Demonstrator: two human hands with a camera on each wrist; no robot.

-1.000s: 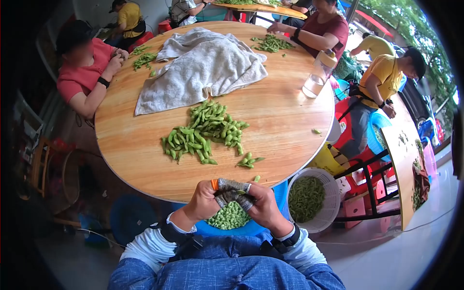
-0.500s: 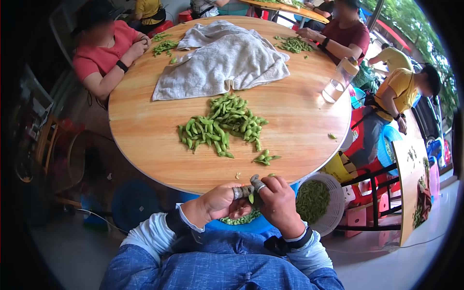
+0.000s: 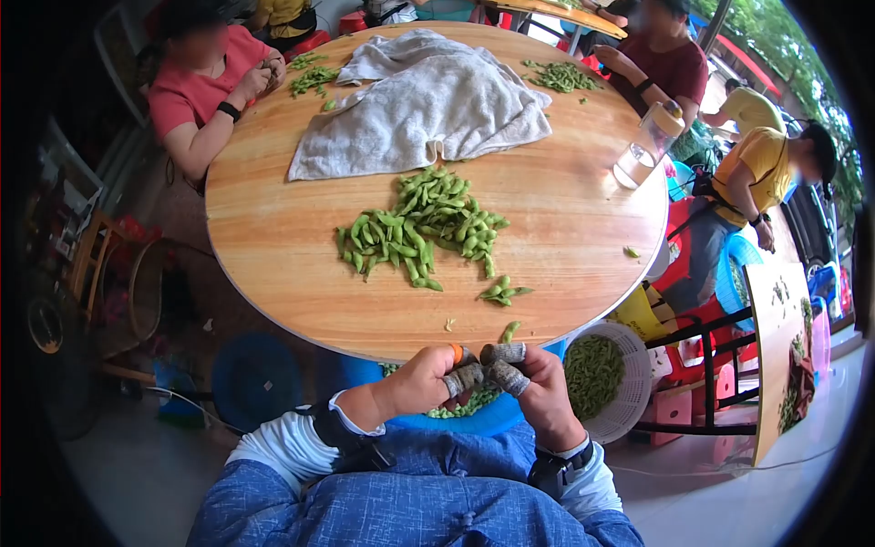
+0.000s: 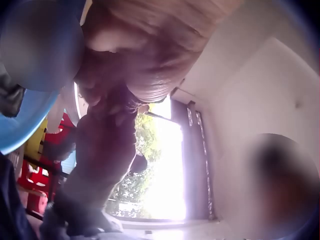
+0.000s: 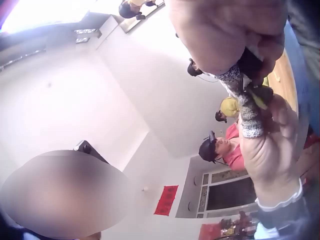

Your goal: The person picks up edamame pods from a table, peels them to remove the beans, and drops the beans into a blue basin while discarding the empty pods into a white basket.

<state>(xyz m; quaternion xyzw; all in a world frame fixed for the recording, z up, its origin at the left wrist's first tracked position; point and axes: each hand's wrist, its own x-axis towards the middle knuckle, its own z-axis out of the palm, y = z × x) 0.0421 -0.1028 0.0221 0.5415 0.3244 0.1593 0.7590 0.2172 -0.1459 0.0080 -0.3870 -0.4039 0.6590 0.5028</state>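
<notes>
Both hands meet over a blue basin (image 3: 506,415) of shelled green beans (image 3: 465,407), with wraps on several fingers. A green pod (image 5: 260,100) is pinched between them in the right wrist view; the fingers hide it in the head view. The left hand (image 3: 415,383) has curled fingers and grips the pod from one side, the right hand (image 3: 550,398) from the other, their wrapped fingertips close together. Beyond them, a pile of green pods (image 3: 410,232) lies on the round wooden table (image 3: 301,301), a small bunch (image 3: 501,292) nearer, and one pod (image 3: 511,332) at the edge.
A grey cloth (image 3: 428,109) covers something behind the pile. A bottle (image 3: 649,146) stands at the table's right. A white basket (image 3: 638,383) of pods (image 3: 592,369) is beside the basin. Other people sit around the table and at the right.
The right hand has turned from its back-up pose over the left fingertips to a side-by-side grip, thumbs facing. Across the table, the person at right has raised a hand from the pods.
</notes>
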